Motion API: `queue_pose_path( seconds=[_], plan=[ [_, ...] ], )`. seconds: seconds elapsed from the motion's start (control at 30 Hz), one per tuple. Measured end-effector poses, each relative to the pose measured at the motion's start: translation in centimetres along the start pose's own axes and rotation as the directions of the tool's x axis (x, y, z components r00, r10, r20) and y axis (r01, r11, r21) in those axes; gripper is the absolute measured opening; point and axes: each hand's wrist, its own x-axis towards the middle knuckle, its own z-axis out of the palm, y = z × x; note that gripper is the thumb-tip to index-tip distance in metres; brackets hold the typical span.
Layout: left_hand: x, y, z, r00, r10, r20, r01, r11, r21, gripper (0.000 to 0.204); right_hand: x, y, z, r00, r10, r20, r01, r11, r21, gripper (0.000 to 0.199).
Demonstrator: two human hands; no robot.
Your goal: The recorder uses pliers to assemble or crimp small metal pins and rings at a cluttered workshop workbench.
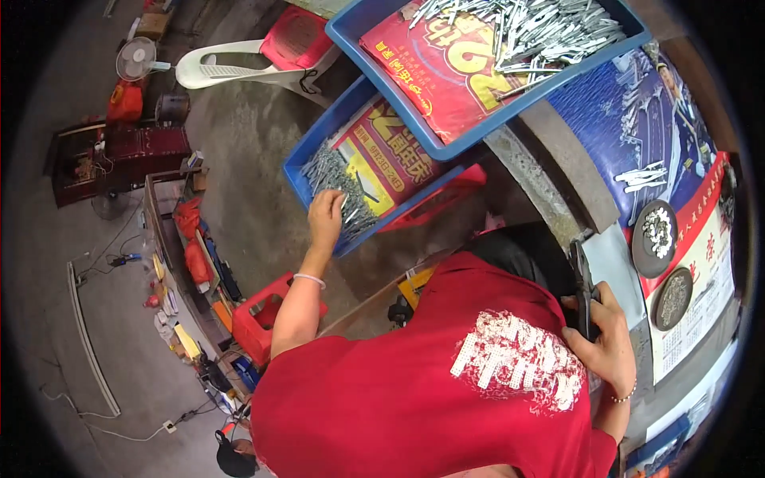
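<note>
- Upper tray [450, 150], one o'clock, heaped with metal strips [550, 36].
- Lower tray [323, 130], twelve o'clock, with metal bits [325, 171].
- My right hand [604, 338], four o'clock, curled around pliers [584, 283].
- My left hand [325, 213], eleven o'clock, fingers nearly closed at the bits; can't tell whether they pinch one.

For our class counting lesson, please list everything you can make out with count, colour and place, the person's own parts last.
Upper tray: 1, blue, top centre
Lower tray: 1, blue, upper centre
Strips: many, silver, upper tray and right side
Bits: many, grey, lower tray
Poster: 1, blue, upper right
Dishes: 2, dark, right side
Pliers: 1, black, right hand
Fan: 1 clear, white, upper left
Chair: 1, white and red, upper left
Stool: 1 clear, red, left of centre
Clutter: uncountable, mixed, left side
Shirt: 1, red and white, bottom
Left hand: 1, bare, over lower tray
Right hand: 1, bare, around pliers
</note>
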Motion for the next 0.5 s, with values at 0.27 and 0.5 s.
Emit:
queue_pose_path(
  seconds=[0.27, 0.5],
  plan=[
    [2.6, 13.9, -0.2, 0.992, 0.047, 0.117, -0.002, 0.936, -0.353, 0.014, -0.2, 0.2, 0.3, 0.992, -0.047, -0.117, 0.05, 0.998, 0.024, 0.043],
    [2.4, 38.3, -2.7, 0.098, 0.974, -0.202, 0.379, -0.224, -0.898, 0.038, -2.6, 0.0, -0.1, 0.988, 0.064, -0.138, -0.05, 0.994, 0.102, 0.043]
  ],
)
